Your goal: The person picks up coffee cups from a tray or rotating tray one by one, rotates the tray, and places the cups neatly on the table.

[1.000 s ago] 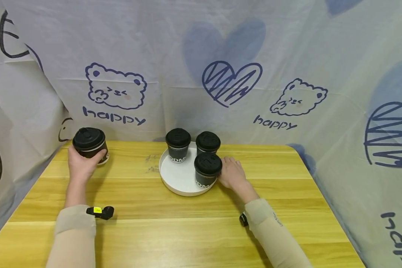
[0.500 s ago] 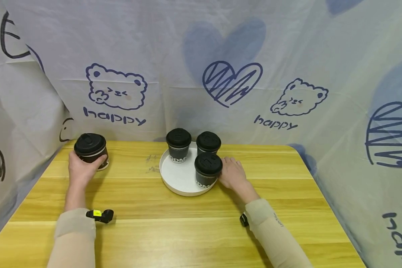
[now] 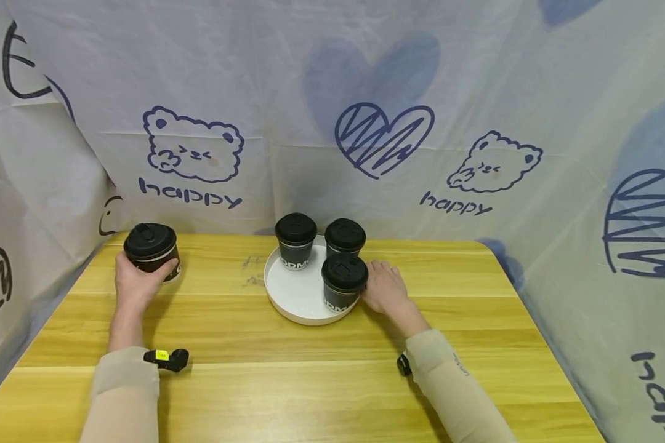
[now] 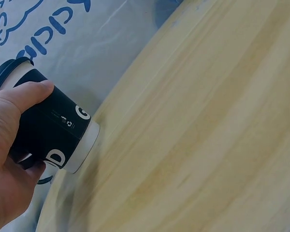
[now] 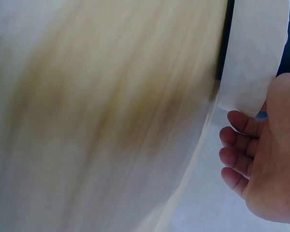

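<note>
At the table's far left, my left hand [image 3: 138, 280] grips a black lidded paper coffee cup [image 3: 151, 243]. The cup stands upright in the head view; its base [image 4: 84, 147] meets the wood in the left wrist view, thumb along its side. My right hand [image 3: 386, 287] holds the right edge of a round white tray [image 3: 288, 301]. In the right wrist view its fingers [image 5: 239, 140] are curled by the tray wall [image 5: 253, 48], and the thumb tip is hidden behind the rim. On the tray stand three similar cups: back left [image 3: 295, 240], back right [image 3: 345, 235] and front right [image 3: 344, 282].
The wooden table [image 3: 266, 381] extends in front of the tray and to both sides. A pale printed cloth [image 3: 288, 172] hangs behind the table and along its sides. Small black devices sit on both wrists, the left one [image 3: 167, 359] with a yellow label.
My left hand has lowered the coffee cup slightly, toward me, onto the table; over the last half second it has hardly moved. My right hand, the tray and its cups have stayed in place.
</note>
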### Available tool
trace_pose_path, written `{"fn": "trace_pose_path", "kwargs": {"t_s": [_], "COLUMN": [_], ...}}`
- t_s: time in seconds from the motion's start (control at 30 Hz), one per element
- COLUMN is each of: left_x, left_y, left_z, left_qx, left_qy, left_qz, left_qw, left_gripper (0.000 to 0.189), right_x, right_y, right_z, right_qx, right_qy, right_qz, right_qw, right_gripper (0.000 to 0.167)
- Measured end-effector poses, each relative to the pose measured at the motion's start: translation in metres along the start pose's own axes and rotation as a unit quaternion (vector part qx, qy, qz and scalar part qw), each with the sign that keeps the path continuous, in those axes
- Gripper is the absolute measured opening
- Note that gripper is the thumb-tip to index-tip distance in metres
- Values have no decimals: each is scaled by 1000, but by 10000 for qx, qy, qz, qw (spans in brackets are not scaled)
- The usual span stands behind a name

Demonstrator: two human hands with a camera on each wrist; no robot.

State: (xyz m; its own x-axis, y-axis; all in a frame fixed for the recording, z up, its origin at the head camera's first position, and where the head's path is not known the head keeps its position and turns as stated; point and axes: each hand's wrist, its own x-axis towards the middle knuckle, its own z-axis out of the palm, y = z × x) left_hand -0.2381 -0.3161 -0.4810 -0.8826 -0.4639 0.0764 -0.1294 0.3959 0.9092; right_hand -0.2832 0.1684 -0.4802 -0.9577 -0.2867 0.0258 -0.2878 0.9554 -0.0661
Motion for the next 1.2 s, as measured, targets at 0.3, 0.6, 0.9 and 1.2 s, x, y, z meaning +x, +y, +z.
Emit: {"fn": "trace_pose_path", "kwargs": {"t_s": [0.3,0.6,0.9,1.2], "left_x": [-6,-20,-37,-50], "left_y": [9,27,48,62], "left_z": [3,7,18,33], "left_qx": [-172,-344,-743,-733], "left_qy": [66,535,1130,1387], "left_qz": [-80,87,723,1558], "left_qw": [9998,9979,9882,9753], "left_gripper": [107,116,115,113], "right_x": [-1,-1,-2,-1], "right_y": [2,3,2,0], "right_z": [1,0,-1,1], "right_qx": [-29,-17,-11,-56], "right_qy": [85,-11,3,112], "right_qz": [-3,56,35,-25], "right_qw": [10000,10000,10000,9999], "right_gripper": [38,40,39,39]}}
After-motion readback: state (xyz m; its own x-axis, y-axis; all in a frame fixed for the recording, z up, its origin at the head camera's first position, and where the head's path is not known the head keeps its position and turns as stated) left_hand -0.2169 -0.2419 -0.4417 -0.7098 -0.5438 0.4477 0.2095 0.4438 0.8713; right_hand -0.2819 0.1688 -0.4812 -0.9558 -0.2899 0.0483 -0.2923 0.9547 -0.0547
